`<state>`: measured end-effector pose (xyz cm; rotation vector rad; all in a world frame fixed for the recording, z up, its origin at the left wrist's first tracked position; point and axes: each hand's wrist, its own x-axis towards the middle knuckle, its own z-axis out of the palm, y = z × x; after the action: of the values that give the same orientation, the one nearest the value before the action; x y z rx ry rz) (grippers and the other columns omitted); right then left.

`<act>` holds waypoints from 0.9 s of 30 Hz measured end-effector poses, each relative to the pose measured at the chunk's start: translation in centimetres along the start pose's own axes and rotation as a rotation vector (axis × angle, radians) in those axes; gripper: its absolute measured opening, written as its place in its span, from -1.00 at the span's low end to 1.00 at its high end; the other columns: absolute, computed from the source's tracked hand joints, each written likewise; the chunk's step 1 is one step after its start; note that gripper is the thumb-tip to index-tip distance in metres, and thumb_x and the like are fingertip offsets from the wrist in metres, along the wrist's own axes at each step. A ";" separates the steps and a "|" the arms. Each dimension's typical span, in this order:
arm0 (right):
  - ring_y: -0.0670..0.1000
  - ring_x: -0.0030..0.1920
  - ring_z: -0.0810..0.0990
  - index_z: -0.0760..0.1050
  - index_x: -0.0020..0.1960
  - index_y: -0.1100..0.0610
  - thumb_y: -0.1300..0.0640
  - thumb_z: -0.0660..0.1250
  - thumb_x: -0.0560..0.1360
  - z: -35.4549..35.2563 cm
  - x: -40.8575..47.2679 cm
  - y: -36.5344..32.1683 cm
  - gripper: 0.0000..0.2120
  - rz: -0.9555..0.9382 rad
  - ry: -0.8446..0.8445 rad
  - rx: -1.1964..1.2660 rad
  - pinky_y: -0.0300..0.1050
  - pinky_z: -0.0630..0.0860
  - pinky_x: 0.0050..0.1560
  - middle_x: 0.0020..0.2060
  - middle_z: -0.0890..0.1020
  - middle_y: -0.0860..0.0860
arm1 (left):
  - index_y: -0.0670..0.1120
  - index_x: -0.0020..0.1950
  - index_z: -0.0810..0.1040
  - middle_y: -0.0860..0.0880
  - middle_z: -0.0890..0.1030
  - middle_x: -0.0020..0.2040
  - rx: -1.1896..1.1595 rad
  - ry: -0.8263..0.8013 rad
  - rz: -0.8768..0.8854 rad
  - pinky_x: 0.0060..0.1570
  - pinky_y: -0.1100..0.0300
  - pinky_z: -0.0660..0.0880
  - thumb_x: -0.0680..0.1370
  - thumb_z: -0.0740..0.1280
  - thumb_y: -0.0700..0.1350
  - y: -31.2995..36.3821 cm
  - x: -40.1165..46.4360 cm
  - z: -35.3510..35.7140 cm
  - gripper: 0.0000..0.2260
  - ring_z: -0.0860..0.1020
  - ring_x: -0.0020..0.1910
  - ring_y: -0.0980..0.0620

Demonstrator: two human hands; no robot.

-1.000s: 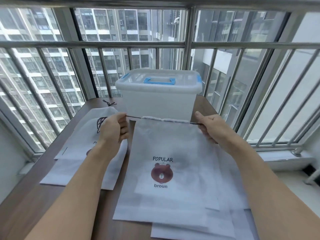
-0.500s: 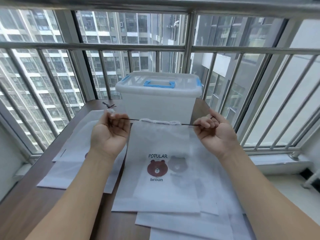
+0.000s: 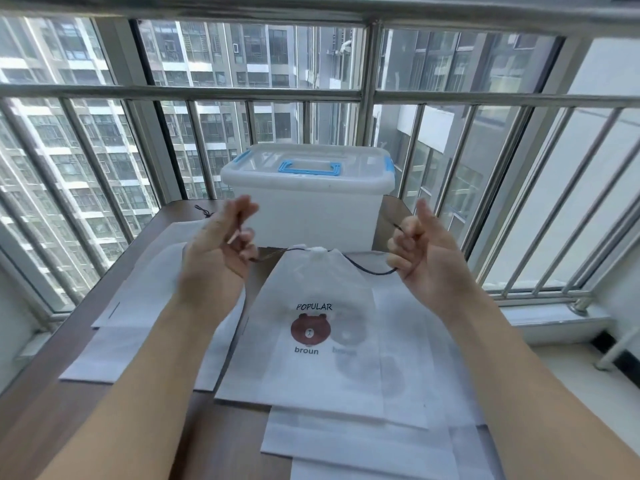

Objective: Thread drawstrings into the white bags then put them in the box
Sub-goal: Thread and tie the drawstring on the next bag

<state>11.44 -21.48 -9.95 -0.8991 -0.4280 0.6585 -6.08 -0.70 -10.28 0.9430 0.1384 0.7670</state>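
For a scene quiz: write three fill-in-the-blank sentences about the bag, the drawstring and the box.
1. Both hands, left hand and right hand, hold the dark ____.
2. The mouth of the white bag is ____ at its top.
3. The lid of the box is ____.

Missing words: drawstring; gathered; closed

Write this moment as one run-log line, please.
left hand: grips drawstring | right hand: grips drawstring | white bag: mouth cinched, lying on table | box: lid on
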 end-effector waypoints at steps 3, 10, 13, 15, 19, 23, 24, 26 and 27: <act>-0.02 -0.25 0.52 0.64 -0.20 0.11 -0.01 0.30 0.53 1.9 -1.1 0.7 -0.74 -0.060 -0.198 -0.068 -0.17 0.41 -0.20 -0.32 0.58 0.03 | -0.08 0.22 0.62 -0.02 0.62 0.14 0.161 -0.255 -0.041 -0.40 0.36 0.36 0.32 0.61 -0.10 -1.4 -1.4 2.0 -0.51 0.44 -0.33 0.17; 0.04 0.31 0.48 0.70 0.04 0.24 0.29 0.23 0.49 3.9 -3.1 3.3 -0.72 -0.481 -0.347 -0.659 -0.12 0.42 0.30 0.04 0.72 0.07 | -0.05 0.17 0.66 -0.05 0.55 -0.29 0.589 -0.329 -0.099 -0.41 0.33 0.32 0.41 0.55 -0.29 -4.0 -3.7 4.6 -0.63 0.32 -0.41 0.05; 0.01 0.36 0.44 0.69 0.07 0.25 0.29 0.21 0.44 4.0 -3.0 4.1 -0.68 -0.381 -0.406 -0.733 -0.09 0.42 0.33 0.12 0.71 0.01 | -0.01 -0.07 0.70 0.06 0.58 -0.34 0.621 -0.311 -0.101 -0.39 0.32 0.38 0.45 0.50 -0.31 -4.6 -4.0 4.8 -0.80 0.45 -0.43 0.12; 0.06 0.16 0.59 0.65 0.11 0.31 0.31 0.19 0.47 4.1 -3.0 4.1 -0.67 -0.286 -0.419 -0.650 -0.17 0.53 0.13 0.10 0.70 0.12 | -0.05 -0.12 0.69 0.03 0.54 -0.36 0.576 -0.274 -0.149 -0.47 0.32 0.26 0.53 0.43 -0.29 -4.7 -4.1 4.9 -0.85 0.31 -0.48 0.09; 0.03 -0.25 0.49 0.57 0.26 0.24 0.33 0.21 0.52 3.8 -2.4 3.4 -0.65 -0.239 -0.361 -0.561 -0.19 0.51 -0.10 -0.09 0.63 0.21 | -0.20 -0.03 0.63 -0.05 0.60 -0.26 0.496 -0.253 -0.219 -0.55 0.35 0.21 0.63 0.30 -0.23 -4.2 -3.6 4.7 -0.87 0.30 -0.54 0.10; 0.07 -0.26 0.58 0.52 0.30 0.22 0.44 0.34 0.53 3.4 -2.1 3.0 -0.64 -0.240 -0.314 -0.480 -0.11 0.58 -0.05 -0.07 0.65 0.34 | -0.17 0.01 0.62 -0.07 0.62 -0.20 0.430 -0.314 -0.246 -0.53 0.37 0.24 0.65 0.24 -0.24 -3.9 -3.4 4.5 -0.84 0.31 -0.51 0.12; 0.10 -0.23 0.60 0.53 0.28 0.22 0.43 0.37 0.52 3.4 -2.1 3.0 -0.64 -0.243 -0.294 -0.471 -0.11 0.59 -0.05 -0.06 0.66 0.34 | -0.16 0.02 0.63 -0.07 0.62 -0.19 0.422 -0.326 -0.251 -0.52 0.38 0.25 0.65 0.24 -0.24 -3.9 -3.4 4.5 -0.83 0.32 -0.49 0.12; 0.19 -0.15 0.63 0.57 0.23 0.22 0.43 0.41 0.48 3.4 -2.1 3.0 -0.66 -0.246 -0.245 -0.443 -0.10 0.61 -0.05 -0.07 0.69 0.31 | -0.13 0.04 0.65 -0.09 0.63 -0.16 0.420 -0.342 -0.258 -0.50 0.38 0.26 0.65 0.24 -0.24 -3.8 -3.3 4.3 -0.81 0.32 -0.46 0.12; 0.20 -0.14 0.63 0.57 0.21 0.22 0.44 0.41 0.46 3.4 -2.0 3.0 -0.65 -0.241 -0.227 -0.423 -0.10 0.61 -0.06 -0.09 0.70 0.27 | -0.11 0.05 0.66 -0.09 0.64 -0.15 0.426 -0.344 -0.265 -0.49 0.38 0.25 0.65 0.24 -0.23 -3.8 -3.4 4.3 -0.80 0.33 -0.45 0.11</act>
<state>6.94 -19.61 -10.66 -1.1532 -0.8883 0.4541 -4.69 -7.11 -11.32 1.4147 0.1235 0.3236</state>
